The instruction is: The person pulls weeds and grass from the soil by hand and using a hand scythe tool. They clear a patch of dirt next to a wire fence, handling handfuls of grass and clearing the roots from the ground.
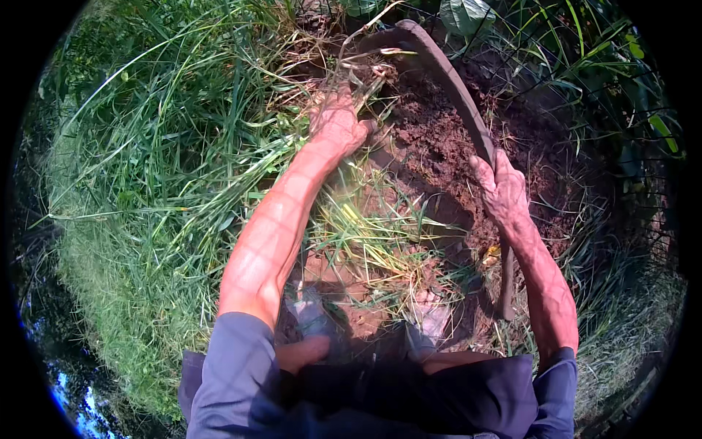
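My left hand (335,112) is closed around a clump of grass (378,82) at the soil's edge, with pale stems and soil-covered roots showing beyond it. The fingertips are partly hidden. In my right hand (504,184) is the long, curved wooden handle (458,90) of a tool that looks like a hoe. Its upper end bends over near the roots, and a dark head (381,41) there is partly lost in shadow. The lower end of the handle passes beneath my right wrist and points back towards me.
Loose reddish-brown soil (439,137) lies between my hands. Pulled grass (373,241) is strewn before my feet, partly over one foot (430,315). Tall grass (164,142) stands thick on the left. Dark wire mesh (614,181) and leafy plants edge the right side.
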`<state>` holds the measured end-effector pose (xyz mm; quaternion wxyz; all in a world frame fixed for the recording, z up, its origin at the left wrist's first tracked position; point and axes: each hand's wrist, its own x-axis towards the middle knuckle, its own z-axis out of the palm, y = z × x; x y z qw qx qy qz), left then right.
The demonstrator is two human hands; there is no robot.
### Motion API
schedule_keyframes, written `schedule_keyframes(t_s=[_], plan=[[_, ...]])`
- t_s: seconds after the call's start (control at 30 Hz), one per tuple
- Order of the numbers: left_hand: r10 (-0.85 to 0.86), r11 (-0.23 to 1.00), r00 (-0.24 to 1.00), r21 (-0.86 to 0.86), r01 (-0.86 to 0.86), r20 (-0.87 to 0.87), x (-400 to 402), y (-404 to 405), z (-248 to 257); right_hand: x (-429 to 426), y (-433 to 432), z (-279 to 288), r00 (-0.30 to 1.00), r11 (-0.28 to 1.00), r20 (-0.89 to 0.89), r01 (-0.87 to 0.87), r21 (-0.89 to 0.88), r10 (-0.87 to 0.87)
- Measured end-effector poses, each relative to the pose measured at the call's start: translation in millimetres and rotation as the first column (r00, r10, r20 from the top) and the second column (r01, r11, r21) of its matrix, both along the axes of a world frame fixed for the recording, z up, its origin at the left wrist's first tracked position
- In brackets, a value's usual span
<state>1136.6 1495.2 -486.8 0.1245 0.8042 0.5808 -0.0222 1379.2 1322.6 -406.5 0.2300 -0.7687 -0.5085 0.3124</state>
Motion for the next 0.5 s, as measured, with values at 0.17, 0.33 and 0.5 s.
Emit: schedule_keyframes(t_s=[0.17,0.33,0.5], plan=[[-0.022,0.980,0.995,-0.192,0.041,0.100,-21,-3,21,9,-5,-47,0.966,0.973,0.133,-0.227,0.034,0.221],[-0.629,0.730,0.768,-0.251,0.636,0.120,-20,-103,45,71,-184,-46,0.994,0.957,0.107,0.036,-0.287,-0.005],[-0.438,0.889,0.896,0.109,0.444,-0.080,-39,-115,38,37,-159,-18,0.990,0.954,-0.118,0.041,-0.298,-0.079]])
